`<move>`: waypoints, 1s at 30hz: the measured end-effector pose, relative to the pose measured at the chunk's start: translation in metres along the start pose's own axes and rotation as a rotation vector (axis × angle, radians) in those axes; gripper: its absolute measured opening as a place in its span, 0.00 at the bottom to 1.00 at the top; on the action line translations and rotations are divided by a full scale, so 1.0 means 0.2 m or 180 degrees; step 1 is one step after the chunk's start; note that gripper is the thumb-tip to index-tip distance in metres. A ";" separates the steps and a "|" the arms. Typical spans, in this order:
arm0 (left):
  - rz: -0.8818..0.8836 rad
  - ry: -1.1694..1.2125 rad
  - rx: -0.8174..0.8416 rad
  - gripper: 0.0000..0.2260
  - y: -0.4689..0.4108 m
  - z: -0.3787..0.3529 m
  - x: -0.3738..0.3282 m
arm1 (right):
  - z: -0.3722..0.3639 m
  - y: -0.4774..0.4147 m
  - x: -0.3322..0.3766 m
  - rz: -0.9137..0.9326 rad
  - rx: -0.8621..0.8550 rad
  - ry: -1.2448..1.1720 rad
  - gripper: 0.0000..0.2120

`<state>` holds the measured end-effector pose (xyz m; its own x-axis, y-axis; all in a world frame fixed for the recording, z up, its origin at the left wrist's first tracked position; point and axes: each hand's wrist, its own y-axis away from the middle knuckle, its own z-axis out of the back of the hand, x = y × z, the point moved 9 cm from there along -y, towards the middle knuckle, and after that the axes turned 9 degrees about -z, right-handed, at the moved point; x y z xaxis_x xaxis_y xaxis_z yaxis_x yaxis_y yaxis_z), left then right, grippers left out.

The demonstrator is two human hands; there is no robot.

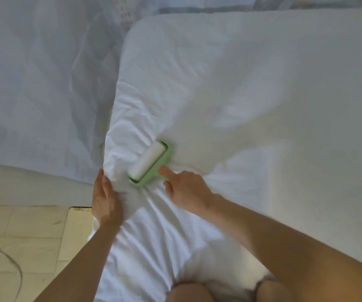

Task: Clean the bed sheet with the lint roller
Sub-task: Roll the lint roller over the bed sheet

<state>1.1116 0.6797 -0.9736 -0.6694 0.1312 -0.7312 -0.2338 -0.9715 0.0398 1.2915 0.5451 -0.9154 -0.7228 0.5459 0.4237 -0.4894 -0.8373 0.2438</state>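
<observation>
The white bed sheet (241, 83) is lying wrinkled before you. You are reaching both arms forward. Your left hand (106, 199) is clutching a fold of sheet at its left edge. Your right hand (186, 188) is gripping the green lint roller (148, 163), index finger stretching along its frame, with the roller resting on the sheet between your hands.

Single head-worn wide-angle camera looking steeply down and forward over bed sheet (262, 83); sitting close, both forearms (84, 258) entering from bottom edge; tiled floor (23, 225) showing at lower left
</observation>
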 end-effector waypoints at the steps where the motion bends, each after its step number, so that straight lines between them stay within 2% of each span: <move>1: 0.0117 0.0086 0.0049 0.27 0.00 0.00 0.02 | -0.02 -0.10 0.08 -0.0151 0.0141 -0.0175 0.21; 2: 0.0202 0.0143 0.0090 0.24 0.01 0.00 0.03 | -0.04 -0.19 0.16 -0.0189 0.0235 -0.0274 0.22; 6: 0.0169 0.0119 0.0229 0.22 0.03 0.00 0.05 | -0.01 -0.31 0.34 -0.0071 0.0043 -0.0413 0.22; 9: 0.0056 0.0027 0.0325 0.22 0.03 -0.01 0.05 | -0.02 -0.17 0.17 -0.0009 0.0113 -0.0202 0.24; 12: -0.0243 -0.0314 0.0413 0.23 0.03 -0.02 0.00 | -0.01 0.14 -0.11 0.0142 0.0176 -0.0164 0.21; 16: -0.0517 -0.0656 0.0443 0.30 0.05 -0.03 -0.06 | 0.04 0.54 -0.48 0.0000 -0.0067 0.0558 0.19; 18: -0.0484 -0.0716 0.0403 0.32 0.05 -0.03 -0.07 | 0.06 0.62 -0.53 -0.0062 -0.0068 0.0783 0.18; 22: -0.0427 -0.0822 0.0307 0.25 0.05 -0.02 -0.06 | 0.11 0.49 -0.30 0.0087 -0.0368 0.0438 0.18; 27: -0.0356 -0.0811 0.0298 0.22 0.04 -0.02 -0.05 | 0.09 0.11 0.04 -0.0502 0.0119 -0.0071 0.26; 30: -0.0436 -0.0773 0.0464 0.23 0.02 -0.02 -0.05 | 0.10 0.10 0.06 -0.0486 -0.0006 -0.0100 0.26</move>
<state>1.1194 0.6730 -0.9685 -0.7695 0.3192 -0.5532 -0.4202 -0.9053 0.0621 1.2829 0.5353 -0.8881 -0.6243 0.6655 0.4090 -0.5933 -0.7446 0.3059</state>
